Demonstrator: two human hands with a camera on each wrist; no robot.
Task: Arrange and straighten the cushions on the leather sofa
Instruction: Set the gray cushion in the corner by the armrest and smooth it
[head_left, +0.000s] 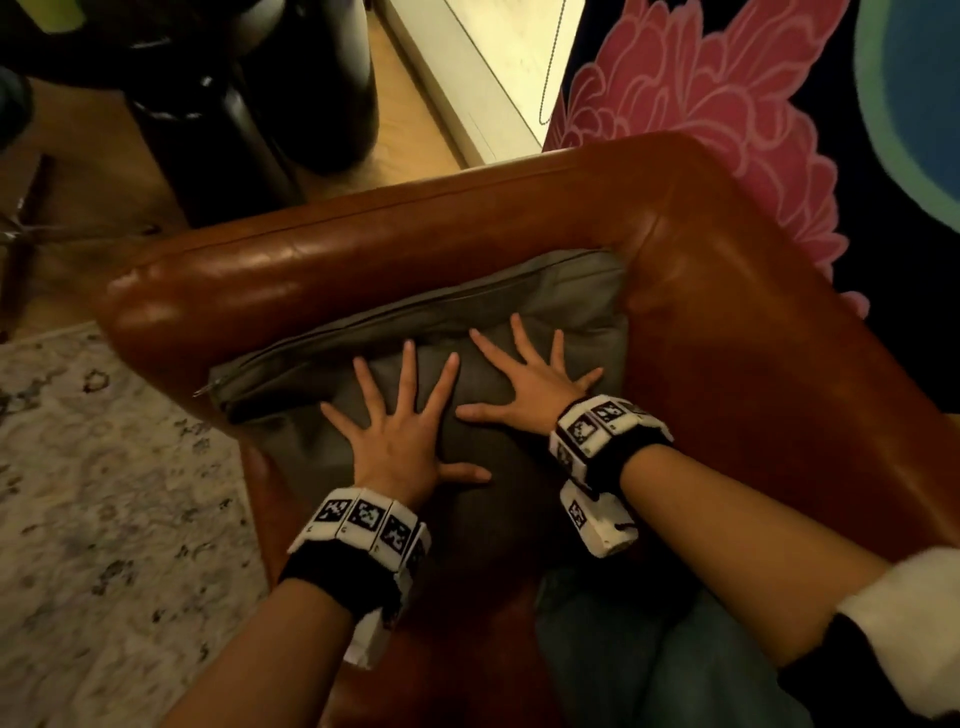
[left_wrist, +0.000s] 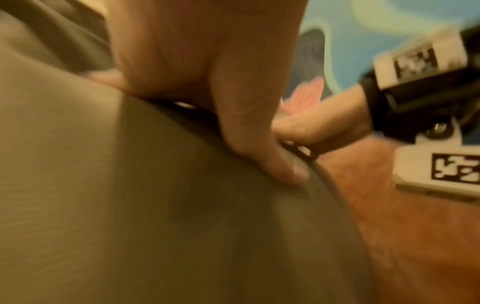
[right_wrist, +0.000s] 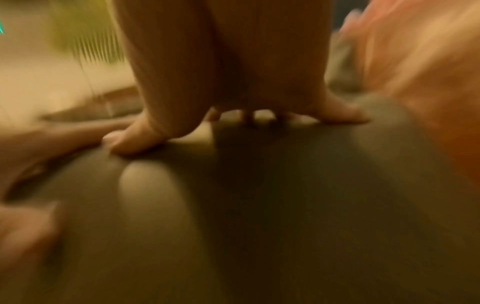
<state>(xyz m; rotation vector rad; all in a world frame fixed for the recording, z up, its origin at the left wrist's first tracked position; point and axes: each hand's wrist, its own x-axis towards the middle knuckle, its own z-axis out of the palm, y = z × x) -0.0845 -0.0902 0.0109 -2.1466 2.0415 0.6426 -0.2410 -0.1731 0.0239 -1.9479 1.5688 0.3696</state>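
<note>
A grey cushion (head_left: 322, 364) with a zip along its top edge leans in the corner of the brown leather sofa (head_left: 395, 234), against the armrest. My left hand (head_left: 400, 441) lies flat on the cushion's face, fingers spread wide. My right hand (head_left: 530, 379) presses flat beside it, fingers spread, nearer the sofa's back corner. In the left wrist view the left palm (left_wrist: 207, 61) rests on the grey cushion (left_wrist: 103, 205), with the right hand (left_wrist: 319, 127) beyond. The right wrist view is blurred; the right palm (right_wrist: 223, 61) sits on the cushion (right_wrist: 259, 205).
A dark cushion with a pink flower (head_left: 691, 104) stands at the sofa's back on the right. Behind the armrest are dark rounded objects (head_left: 249, 104) and a pale ledge (head_left: 467, 67). A patterned rug (head_left: 104, 493) covers the floor at left. My jeans-clad leg (head_left: 649, 649) is beside the seat.
</note>
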